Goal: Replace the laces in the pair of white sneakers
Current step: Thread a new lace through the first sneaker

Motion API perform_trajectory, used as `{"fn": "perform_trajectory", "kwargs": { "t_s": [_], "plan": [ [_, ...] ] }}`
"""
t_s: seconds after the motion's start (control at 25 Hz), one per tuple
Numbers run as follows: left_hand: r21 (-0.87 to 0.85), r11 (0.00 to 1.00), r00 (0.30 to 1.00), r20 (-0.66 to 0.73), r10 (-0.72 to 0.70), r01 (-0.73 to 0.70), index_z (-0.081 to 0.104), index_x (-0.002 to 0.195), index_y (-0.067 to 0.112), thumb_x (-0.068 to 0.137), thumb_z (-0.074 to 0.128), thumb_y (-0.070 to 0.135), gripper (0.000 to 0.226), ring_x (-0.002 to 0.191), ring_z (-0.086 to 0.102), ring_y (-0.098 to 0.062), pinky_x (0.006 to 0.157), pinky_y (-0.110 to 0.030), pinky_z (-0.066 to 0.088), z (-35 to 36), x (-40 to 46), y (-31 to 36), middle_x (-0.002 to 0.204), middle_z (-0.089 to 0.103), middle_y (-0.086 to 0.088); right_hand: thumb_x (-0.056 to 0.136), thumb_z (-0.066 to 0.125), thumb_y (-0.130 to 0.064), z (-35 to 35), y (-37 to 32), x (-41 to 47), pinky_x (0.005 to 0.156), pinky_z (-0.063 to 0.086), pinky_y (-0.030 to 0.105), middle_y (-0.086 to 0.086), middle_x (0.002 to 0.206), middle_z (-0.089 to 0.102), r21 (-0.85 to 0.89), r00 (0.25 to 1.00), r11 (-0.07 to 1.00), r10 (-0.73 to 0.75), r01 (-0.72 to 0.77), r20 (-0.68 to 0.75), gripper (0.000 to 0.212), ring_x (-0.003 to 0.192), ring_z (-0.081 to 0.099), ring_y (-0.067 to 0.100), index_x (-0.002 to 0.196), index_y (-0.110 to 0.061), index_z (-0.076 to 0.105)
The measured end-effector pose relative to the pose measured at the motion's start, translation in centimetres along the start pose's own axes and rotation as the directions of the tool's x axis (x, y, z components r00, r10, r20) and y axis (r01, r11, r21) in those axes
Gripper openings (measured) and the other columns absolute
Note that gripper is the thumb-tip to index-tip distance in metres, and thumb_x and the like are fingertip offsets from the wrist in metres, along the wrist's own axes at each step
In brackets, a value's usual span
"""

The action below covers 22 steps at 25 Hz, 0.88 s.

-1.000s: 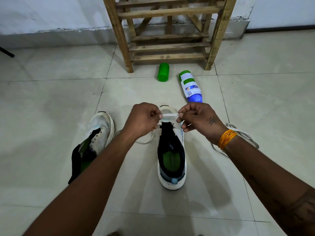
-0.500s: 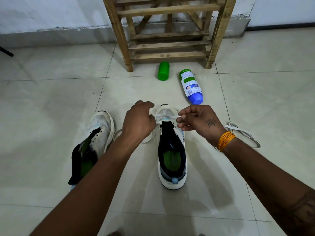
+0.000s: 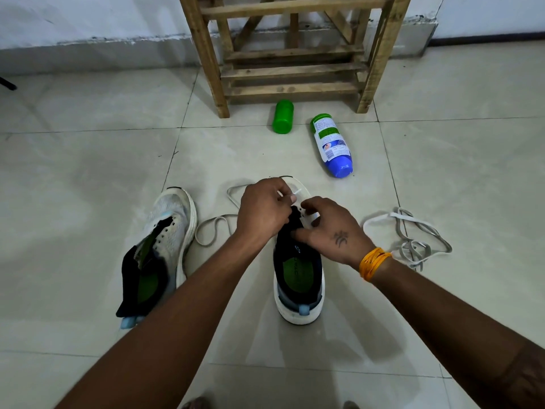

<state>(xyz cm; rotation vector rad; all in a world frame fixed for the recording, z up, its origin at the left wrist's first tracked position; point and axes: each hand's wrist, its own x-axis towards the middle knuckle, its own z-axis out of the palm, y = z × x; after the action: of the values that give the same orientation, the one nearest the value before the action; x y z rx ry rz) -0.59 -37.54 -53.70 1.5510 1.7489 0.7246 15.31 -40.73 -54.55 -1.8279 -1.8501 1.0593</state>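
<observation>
A white sneaker (image 3: 298, 290) with a dark lining and green insole stands in the middle of the floor, toe pointing away. My left hand (image 3: 264, 211) pinches the tip of a white lace (image 3: 296, 192) over its eyelets. My right hand (image 3: 327, 228) rests on the shoe's right side, fingers curled at the eyelet row and the tongue. The lace trails off to the left in a loop (image 3: 212, 228). The second white sneaker (image 3: 165, 243) lies unlaced at the left. A grey-white lace (image 3: 413, 237) lies in a loose tangle on the floor at the right.
A wooden rack (image 3: 292, 54) stands against the wall at the back. In front of it lie a green cap (image 3: 283, 116) and a white, green and blue bottle (image 3: 331, 144) on its side. The floor is pale tile.
Both hands have come down closer together onto the shoe's front. The left hand now holds the lace tip up, and the right hand has dropped onto the eyelet side.
</observation>
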Motion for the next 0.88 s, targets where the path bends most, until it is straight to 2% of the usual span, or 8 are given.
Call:
{"fn": "perform_trajectory", "kwargs": {
  "t_s": [0.08, 0.16, 0.24, 0.32, 0.48, 0.64, 0.76, 0.88],
  "plan": [
    [0.027, 1.000, 1.000, 0.013, -0.011, 0.011, 0.068, 0.075, 0.020, 0.090, 0.071, 0.022, 0.015, 0.056, 0.070, -0.015, 0.064, -0.039, 0.061, 0.6, -0.1, -0.2, 0.062, 0.071, -0.001, 0.080, 0.070, -0.038, 1.1, -0.3, 0.1, 0.074, 0.047, 0.035, 0.003, 0.105, 0.067, -0.205, 0.991, 0.976, -0.092, 0.071, -0.095, 0.037, 0.094, 0.064, 0.028, 0.111, -0.018, 0.065],
    [0.139, 0.990, 1.000, 0.016, 0.021, -0.023, 0.072, 0.077, 0.019, 0.090, 0.068, 0.022, 0.013, 0.067, 0.069, -0.014, 0.065, -0.030, 0.052, 1.2, -0.4, -0.4, 0.071, 0.074, 0.000, 0.084, 0.062, -0.029, 1.3, -1.3, 0.6, 0.066, 0.037, 0.033, 0.009, 0.096, 0.069, -0.379, 0.984, 0.924, -0.116, 0.057, -0.135, 0.018, 0.091, 0.064, 0.036, 0.096, -0.015, 0.062],
    [0.239, 0.968, 0.997, 0.028, 0.073, -0.078, 0.074, 0.079, 0.015, 0.089, 0.065, 0.020, 0.014, 0.075, 0.066, -0.016, 0.062, -0.026, 0.039, 1.6, -0.9, -0.6, 0.078, 0.074, 0.000, 0.088, 0.057, -0.022, 1.0, -2.3, 1.3, 0.068, 0.035, 0.033, 0.014, 0.100, 0.069, -0.473, 0.993, 0.880, -0.082, 0.030, -0.090, 0.014, 0.095, 0.065, 0.041, 0.096, -0.012, 0.062],
    [0.229, 0.971, 0.998, 0.017, 0.064, -0.066, 0.075, 0.079, 0.013, 0.087, 0.066, 0.019, 0.014, 0.075, 0.065, -0.016, 0.059, -0.024, 0.035, 1.8, -1.1, -1.0, 0.077, 0.073, 0.000, 0.090, 0.057, -0.021, 0.6, -2.8, 2.1, 0.070, 0.037, 0.033, 0.017, 0.106, 0.068, -0.504, 0.997, 0.864, -0.053, 0.014, -0.062, 0.018, 0.099, 0.065, 0.042, 0.103, -0.008, 0.062],
    [0.160, 0.987, 0.999, -0.032, 0.029, -0.024, 0.075, 0.077, 0.019, 0.085, 0.069, 0.018, 0.010, 0.071, 0.066, -0.013, 0.062, -0.024, 0.043, 2.5, -1.4, -1.8, 0.072, 0.072, 0.004, 0.087, 0.064, -0.026, 0.4, -1.7, 3.1, 0.073, 0.042, 0.033, 0.014, 0.107, 0.069, -0.413, 0.998, 0.911, -0.006, -0.021, -0.065, 0.024, 0.101, 0.064, 0.039, 0.105, -0.010, 0.064],
    [0.096, 0.995, 0.993, -0.115, -0.006, 0.018, 0.069, 0.072, 0.023, 0.084, 0.067, 0.016, 0.014, 0.062, 0.063, -0.008, 0.053, -0.015, 0.036, 3.0, -1.9, -2.5, 0.061, 0.065, 0.009, 0.080, 0.073, -0.023, 0.1, -0.7, 3.4, 0.080, 0.047, 0.030, 0.002, 0.104, 0.073, -0.261, 0.992, 0.965, 0.002, -0.035, -0.125, 0.017, 0.101, 0.066, 0.029, 0.097, -0.021, 0.076],
    [0.079, 0.997, 0.992, -0.129, 0.001, 0.009, 0.071, 0.075, 0.021, 0.085, 0.067, 0.015, 0.012, 0.062, 0.062, -0.009, 0.053, -0.009, 0.036, 3.3, -2.1, -2.8, 0.065, 0.068, 0.006, 0.080, 0.070, -0.020, 0.5, -0.5, 3.0, 0.082, 0.047, 0.028, -0.001, 0.102, 0.076, -0.153, 0.984, 0.987, 0.014, -0.041, -0.178, 0.019, 0.099, 0.067, 0.026, 0.096, -0.026, 0.080],
    [0.089, 0.996, 0.994, -0.109, 0.016, -0.006, 0.072, 0.075, 0.020, 0.082, 0.068, 0.014, 0.010, 0.061, 0.062, -0.009, 0.052, -0.009, 0.037, 3.3, -2.0, -3.0, 0.064, 0.068, 0.007, 0.082, 0.069, -0.016, 0.6, -0.2, 2.9, 0.083, 0.046, 0.026, 0.002, 0.105, 0.077, -0.101, 0.986, 0.994, 0.025, -0.042, -0.163, 0.024, 0.102, 0.068, 0.025, 0.101, -0.023, 0.081]
  ]
}}
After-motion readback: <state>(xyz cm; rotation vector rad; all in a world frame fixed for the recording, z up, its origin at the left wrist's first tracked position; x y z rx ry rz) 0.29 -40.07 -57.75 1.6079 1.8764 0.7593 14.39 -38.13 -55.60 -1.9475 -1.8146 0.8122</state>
